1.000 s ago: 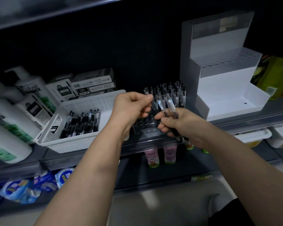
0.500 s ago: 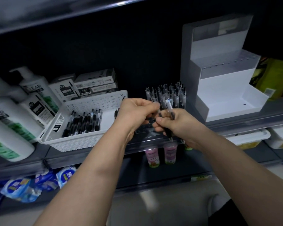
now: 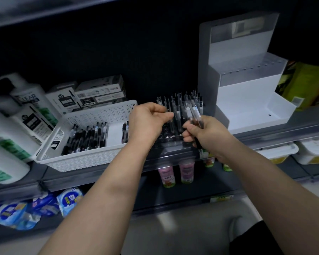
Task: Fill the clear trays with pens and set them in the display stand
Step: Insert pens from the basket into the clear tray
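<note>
Now, the white display stand (image 3: pixel 247 107) sits far right on the shelf and the white basket (image 3: pixel 92 116) of loose pens sits left. The clear tray (image 3: pixel 170 142) lies between them, its far rows filled. The right hand (image 3: pixel 208 135) grips a bundle of pens (image 3: pixel 195 116), and the left hand (image 3: pixel 147 124) pinches what looks like one pen over the tray. Lower it straight into a free near hole without nudging its neighbours.

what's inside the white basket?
The white basket holds loose pens lying flat: a bunch toward its left, a couple more near its right end. The left hand covers the right corner, so anything there is hidden.
</note>
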